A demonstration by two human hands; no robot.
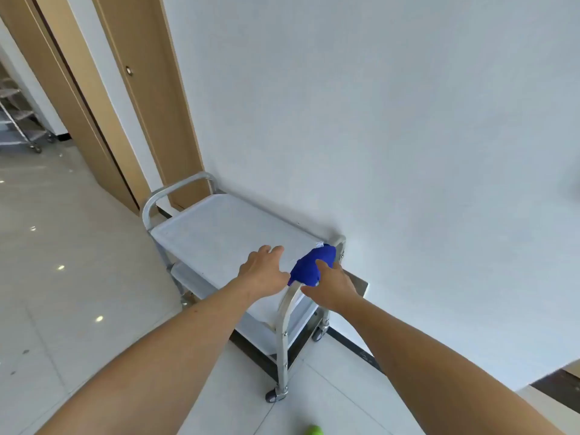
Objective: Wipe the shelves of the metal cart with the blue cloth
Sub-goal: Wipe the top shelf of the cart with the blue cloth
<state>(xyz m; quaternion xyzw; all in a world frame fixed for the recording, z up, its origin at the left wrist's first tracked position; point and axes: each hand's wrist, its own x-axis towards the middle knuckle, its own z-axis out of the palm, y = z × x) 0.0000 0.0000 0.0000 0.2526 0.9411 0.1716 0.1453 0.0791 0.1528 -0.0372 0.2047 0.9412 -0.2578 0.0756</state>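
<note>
1. The metal cart [219, 233] stands against the white wall [392, 120], beside a wooden door frame [150, 98]. Its top shelf [226, 237] is a shallow tray with a raised rim; nothing lies in the tray.
2. A lower shelf [185, 277] shows beneath the top one; the part in view holds nothing. Whether a further shelf sits below it cannot be told.
3. Count: one cart, two shelves in view, two curved handles (far handle [175, 189], near handle [290, 296]), two casters in view [273, 395], one blue cloth [310, 265], two hands.
4. The blue cloth is bunched and draped over the top of the near handle, toward the wall-side corner of the cart. A small white tag shows at its far end.
5. The left hand [262, 273] reaches over the near edge of the top shelf, fingers extended and close together, thumb spread toward the cloth. It holds nothing; whether the fingertips touch the shelf cannot be told.
6. The right hand [332, 284] rests at the cloth, thumb and fingers relaxed and touching the fabric; no closed grip shows.
7. A second wheeled rack [22, 120] stands through the doorway at far left. A green object [314, 431] lies on the tiled floor [62, 277] at the lower frame edge.
</note>
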